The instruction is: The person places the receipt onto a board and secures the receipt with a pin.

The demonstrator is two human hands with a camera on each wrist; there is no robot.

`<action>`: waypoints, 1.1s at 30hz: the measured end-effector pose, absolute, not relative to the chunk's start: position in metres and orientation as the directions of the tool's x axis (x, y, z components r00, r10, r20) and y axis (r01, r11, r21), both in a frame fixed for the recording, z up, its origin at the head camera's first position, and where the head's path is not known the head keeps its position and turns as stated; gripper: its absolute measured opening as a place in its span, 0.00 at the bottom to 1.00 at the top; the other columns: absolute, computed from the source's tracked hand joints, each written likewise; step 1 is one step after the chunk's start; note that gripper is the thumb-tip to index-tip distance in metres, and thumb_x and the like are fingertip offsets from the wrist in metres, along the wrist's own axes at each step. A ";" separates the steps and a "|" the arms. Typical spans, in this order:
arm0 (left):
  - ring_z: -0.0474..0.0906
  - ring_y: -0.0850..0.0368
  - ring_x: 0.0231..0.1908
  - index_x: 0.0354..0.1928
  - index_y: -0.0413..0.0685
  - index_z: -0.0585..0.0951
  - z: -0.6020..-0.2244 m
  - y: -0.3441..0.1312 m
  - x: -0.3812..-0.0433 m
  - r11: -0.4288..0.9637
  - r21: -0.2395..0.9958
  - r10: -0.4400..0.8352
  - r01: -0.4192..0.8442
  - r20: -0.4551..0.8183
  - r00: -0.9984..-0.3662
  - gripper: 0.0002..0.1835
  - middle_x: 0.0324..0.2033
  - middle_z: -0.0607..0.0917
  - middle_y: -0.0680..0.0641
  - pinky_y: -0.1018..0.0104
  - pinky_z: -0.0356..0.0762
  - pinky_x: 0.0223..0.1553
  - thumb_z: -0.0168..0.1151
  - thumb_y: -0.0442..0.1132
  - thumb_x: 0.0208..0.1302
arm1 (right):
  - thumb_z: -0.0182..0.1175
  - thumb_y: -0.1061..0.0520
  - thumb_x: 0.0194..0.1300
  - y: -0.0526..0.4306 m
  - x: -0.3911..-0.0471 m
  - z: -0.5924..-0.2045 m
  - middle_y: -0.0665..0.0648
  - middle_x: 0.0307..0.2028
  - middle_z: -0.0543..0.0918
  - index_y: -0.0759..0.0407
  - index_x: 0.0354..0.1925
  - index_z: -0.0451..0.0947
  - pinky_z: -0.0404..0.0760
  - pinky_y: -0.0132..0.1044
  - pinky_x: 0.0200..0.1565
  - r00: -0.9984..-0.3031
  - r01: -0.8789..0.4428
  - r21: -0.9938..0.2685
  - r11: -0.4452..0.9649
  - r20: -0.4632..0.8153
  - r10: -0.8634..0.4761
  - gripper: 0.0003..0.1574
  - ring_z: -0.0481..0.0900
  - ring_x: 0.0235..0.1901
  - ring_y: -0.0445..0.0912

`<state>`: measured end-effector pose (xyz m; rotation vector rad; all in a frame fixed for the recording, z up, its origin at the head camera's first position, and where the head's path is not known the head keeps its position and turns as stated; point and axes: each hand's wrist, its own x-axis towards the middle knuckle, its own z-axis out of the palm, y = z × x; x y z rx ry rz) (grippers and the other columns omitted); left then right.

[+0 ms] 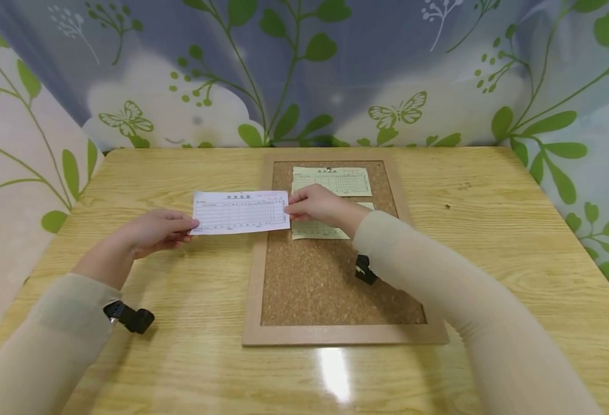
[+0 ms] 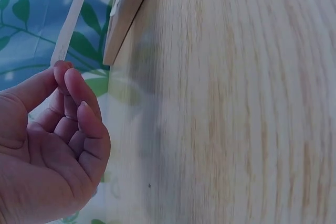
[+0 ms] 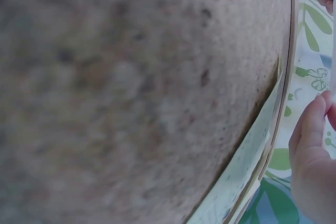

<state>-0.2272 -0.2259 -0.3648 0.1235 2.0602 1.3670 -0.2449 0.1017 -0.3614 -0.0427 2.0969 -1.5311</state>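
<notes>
A white printed form slip (image 1: 239,213) is stretched level between both hands, above the table and the left edge of a cork board (image 1: 314,288). My left hand (image 1: 161,230) pinches its lower left corner between thumb and fingertips; in the left wrist view the slip (image 2: 73,17) shows nearly edge-on above that hand (image 2: 63,129). The right edge is pinched by my right hand (image 1: 317,204), which hangs over the board. Behind that hand, a yellow-green form slip (image 1: 353,183) lies at the board's top, with a second yellow-green slip (image 1: 317,231) below it, partly hidden by the hand.
The wood-framed board lies on a wooden table (image 1: 195,363). A small pin (image 1: 328,169) sits at the upper slip's top edge. A tiny dark object (image 1: 447,206) lies right of the board. Patterned curtains (image 1: 304,69) enclose the table's back and sides.
</notes>
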 end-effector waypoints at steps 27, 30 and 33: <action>0.75 0.60 0.30 0.31 0.45 0.79 -0.360 -0.192 -0.218 0.488 0.840 0.422 -0.238 -0.466 -0.778 0.12 0.26 0.79 0.51 0.66 0.74 0.35 0.55 0.45 0.68 | 0.55 0.63 0.67 0.140 -0.227 -0.363 0.58 0.35 0.77 0.71 0.49 0.72 0.79 0.34 0.41 -0.829 0.289 -0.876 0.387 -0.431 -0.356 0.15 0.77 0.31 0.42; 0.76 0.60 0.30 0.30 0.45 0.79 -0.362 -0.190 -0.217 0.486 0.841 0.424 -0.239 -0.465 -0.777 0.12 0.25 0.79 0.51 0.66 0.74 0.35 0.55 0.45 0.68 | 0.55 0.63 0.67 0.142 -0.225 -0.365 0.58 0.35 0.77 0.72 0.49 0.72 0.79 0.34 0.41 -0.828 0.287 -0.878 0.383 -0.428 -0.362 0.15 0.77 0.32 0.42; 0.76 0.59 0.30 0.28 0.45 0.78 -0.363 -0.188 -0.215 0.486 0.842 0.430 -0.234 -0.464 -0.775 0.13 0.25 0.79 0.51 0.66 0.75 0.35 0.55 0.45 0.68 | 0.55 0.64 0.66 0.144 -0.225 -0.367 0.59 0.36 0.77 0.72 0.50 0.71 0.79 0.33 0.39 -0.829 0.295 -0.878 0.377 -0.432 -0.357 0.16 0.77 0.32 0.42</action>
